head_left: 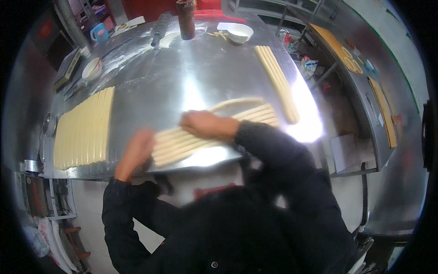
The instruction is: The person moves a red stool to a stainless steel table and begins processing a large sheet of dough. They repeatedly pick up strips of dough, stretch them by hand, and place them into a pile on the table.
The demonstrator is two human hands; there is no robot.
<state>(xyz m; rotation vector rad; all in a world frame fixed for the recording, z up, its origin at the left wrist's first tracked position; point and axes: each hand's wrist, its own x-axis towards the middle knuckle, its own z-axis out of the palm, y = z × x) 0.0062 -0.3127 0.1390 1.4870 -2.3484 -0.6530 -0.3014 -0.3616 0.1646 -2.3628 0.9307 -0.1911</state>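
Note:
Several pale dough ropes (pixel 182 148) lie side by side along the near edge of the metal table. My right hand (pixel 207 124) is over their middle, fingers curled on a dough rope (pixel 237 103) whose free part bows away from the row at the far side. At the row's left end is my left hand (pixel 140 146), smeared by motion; its fingers cannot be made out. To the left lies a flat sheet of dough (pixel 84 130) cut into strips. Another bundle of dough ropes (pixel 278 84) rests at the right.
A white bowl (pixel 240 33), a dark brown cylinder (pixel 185 20) and a rolling pin (pixel 160 29) are at the table's far side. Another bowl (pixel 92 69) and a blue jug (pixel 99 33) stand at the left. A side counter (pixel 372 109) runs along the right.

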